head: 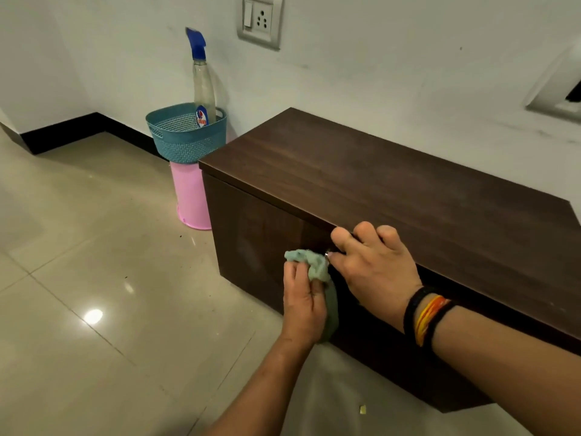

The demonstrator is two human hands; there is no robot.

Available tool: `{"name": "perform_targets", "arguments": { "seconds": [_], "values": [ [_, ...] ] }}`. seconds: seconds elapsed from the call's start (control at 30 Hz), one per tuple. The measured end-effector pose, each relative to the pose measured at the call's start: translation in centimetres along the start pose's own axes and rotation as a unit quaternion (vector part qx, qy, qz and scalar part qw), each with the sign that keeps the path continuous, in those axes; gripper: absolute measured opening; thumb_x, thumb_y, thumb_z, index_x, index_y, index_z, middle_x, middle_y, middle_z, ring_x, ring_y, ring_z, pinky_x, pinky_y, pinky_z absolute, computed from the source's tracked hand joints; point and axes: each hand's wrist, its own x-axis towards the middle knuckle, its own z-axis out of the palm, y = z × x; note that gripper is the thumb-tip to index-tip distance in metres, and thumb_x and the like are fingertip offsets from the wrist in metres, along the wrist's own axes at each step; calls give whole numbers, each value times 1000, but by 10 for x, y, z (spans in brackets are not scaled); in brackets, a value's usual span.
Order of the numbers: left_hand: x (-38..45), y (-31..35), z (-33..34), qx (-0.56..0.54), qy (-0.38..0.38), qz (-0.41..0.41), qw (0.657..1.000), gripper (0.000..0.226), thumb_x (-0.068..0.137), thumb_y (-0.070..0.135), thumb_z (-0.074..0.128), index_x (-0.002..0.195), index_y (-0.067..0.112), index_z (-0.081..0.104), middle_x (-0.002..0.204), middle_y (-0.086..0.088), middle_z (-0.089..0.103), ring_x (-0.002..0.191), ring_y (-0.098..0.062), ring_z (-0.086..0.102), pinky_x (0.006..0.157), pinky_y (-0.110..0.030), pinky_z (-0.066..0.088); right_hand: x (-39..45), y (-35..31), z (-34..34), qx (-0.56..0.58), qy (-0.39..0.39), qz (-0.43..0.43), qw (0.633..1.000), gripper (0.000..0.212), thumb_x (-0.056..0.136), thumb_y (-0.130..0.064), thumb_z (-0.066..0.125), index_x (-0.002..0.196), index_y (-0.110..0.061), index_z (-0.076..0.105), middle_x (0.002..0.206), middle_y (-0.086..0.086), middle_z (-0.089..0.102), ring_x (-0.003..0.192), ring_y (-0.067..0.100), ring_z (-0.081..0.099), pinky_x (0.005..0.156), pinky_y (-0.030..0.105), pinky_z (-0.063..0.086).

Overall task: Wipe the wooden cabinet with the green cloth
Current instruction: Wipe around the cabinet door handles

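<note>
A dark brown wooden cabinet (377, 171) stands low against the white wall. My left hand (303, 305) is closed around a bunched green cloth (317, 267), and it presses the cloth against the cabinet's front panel near a small metal knob (327, 253). The cloth's tail hangs down beside my wrist. My right hand (372, 262), with bands on its wrist, hooks its fingers over the upper edge of the front panel just under the top board. Its thumb sits by the knob. The front below that hand is in deep shadow.
Left of the cabinet, a teal perforated basket (185, 136) sits on an upturned pink bucket (191, 196) and holds a spray bottle (202, 83) with a blue nozzle. A wall socket (259, 20) is above. Glossy beige floor tiles (110, 278) spread to the left and front.
</note>
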Motion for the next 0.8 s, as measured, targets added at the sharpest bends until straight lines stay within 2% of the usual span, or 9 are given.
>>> {"name": "perform_targets", "arguments": {
  "seconds": [0.1, 0.17, 0.23, 0.3, 0.37, 0.43, 0.53, 0.67, 0.8],
  "values": [
    [15, 18, -5, 60, 7, 40, 997, 25, 96, 30, 37, 96, 10, 52, 95, 0, 48, 83, -18, 49, 73, -33, 44, -1, 1, 0, -27, 8, -11, 1000, 12, 76, -12, 60, 79, -17, 71, 107, 1, 55, 89, 26, 40, 74, 40, 27],
    [16, 24, -2, 75, 23, 16, 997, 27, 96, 31, 35, 96, 11, 52, 95, 0, 48, 84, -17, 49, 73, -32, 44, -2, 2, 1, -29, 9, -16, 999, 13, 77, -12, 58, 78, -16, 70, 105, 1, 58, 89, 26, 39, 74, 40, 26],
    [7, 18, 1, 38, 32, 2, 999, 27, 97, 31, 35, 104, 11, 53, 102, 1, 46, 88, -10, 48, 78, -26, 45, -1, 1, 1, -34, 6, -21, 999, 10, 76, -12, 61, 77, -17, 70, 105, 1, 58, 89, 26, 39, 74, 40, 27],
    [-1, 1, 6, 13, 28, 26, 999, 17, 94, 23, 38, 105, 15, 49, 104, 1, 42, 92, 1, 45, 83, -14, 41, -2, 0, 1, -32, -3, -21, 999, 7, 77, -14, 67, 79, -19, 71, 105, 0, 57, 90, 26, 39, 74, 39, 27],
    [-5, -8, 5, 10, 24, 29, 999, 13, 91, 16, 39, 101, 18, 46, 102, 2, 40, 91, 4, 45, 80, -7, 38, -3, -1, 2, -28, -8, -19, 999, 7, 79, -16, 67, 82, -21, 72, 105, -1, 56, 90, 25, 39, 74, 39, 27],
    [-4, -9, 4, 9, 20, 25, 999, 11, 91, 16, 41, 98, 15, 49, 100, 3, 41, 89, -1, 47, 77, -13, 41, -3, 0, 0, -36, -5, -17, 999, 10, 81, -16, 65, 84, -22, 72, 104, -2, 58, 89, 25, 38, 74, 39, 27],
    [6, 7, -3, 18, 22, 36, 999, 24, 95, 26, 43, 99, 8, 58, 98, 1, 48, 86, -14, 51, 75, -27, 46, -1, 2, -2, -34, 2, -19, 999, 13, 81, -12, 59, 83, -19, 71, 101, -1, 60, 89, 26, 38, 73, 39, 27],
    [11, 26, 2, 33, 58, 4, 998, 30, 96, 32, 39, 95, 8, 57, 93, 0, 49, 80, -11, 48, 70, -21, 43, 1, 2, -1, -27, 2, -21, 999, 10, 78, -12, 61, 77, -17, 70, 100, 0, 59, 88, 27, 38, 72, 40, 26],
    [-1, 16, 6, -28, 71, 8, 997, 27, 97, 26, 43, 90, 4, 58, 93, -3, 48, 81, -2, 46, 72, -12, 39, -3, 2, 2, -34, 10, -36, 999, 11, 78, -13, 60, 76, -18, 70, 97, -1, 60, 89, 25, 38, 73, 39, 26]
  ]
}}
